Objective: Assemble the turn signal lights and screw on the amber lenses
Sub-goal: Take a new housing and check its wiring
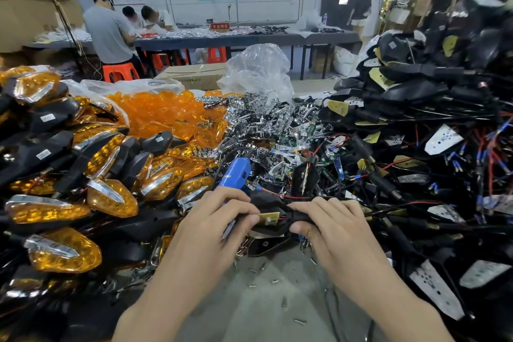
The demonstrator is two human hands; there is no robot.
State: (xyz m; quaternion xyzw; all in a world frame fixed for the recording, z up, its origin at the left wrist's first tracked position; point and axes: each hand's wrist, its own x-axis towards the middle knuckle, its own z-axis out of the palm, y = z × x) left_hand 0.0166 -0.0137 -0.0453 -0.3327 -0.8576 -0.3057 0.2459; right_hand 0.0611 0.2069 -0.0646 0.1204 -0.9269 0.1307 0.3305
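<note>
Both my hands hold one black turn signal housing (273, 203) over the bench, a small yellowish circuit board (269, 218) lying in its open face with red wires (280, 196) running off it. My left hand (211, 219) grips the housing's left end, thumb by the board. My right hand (330, 226) grips the black stem end on the right. A blue electric screwdriver (236, 172) lies just behind my left hand. Loose amber lenses (163, 111) are heaped at the back left.
Finished amber-lensed signals (83, 175) pile up on the left. Chrome reflectors (266, 122) heap in the middle, black housings with wires (416, 108) on the right. Loose screws (266, 280) dot the grey bench. People work at a far table (222, 40).
</note>
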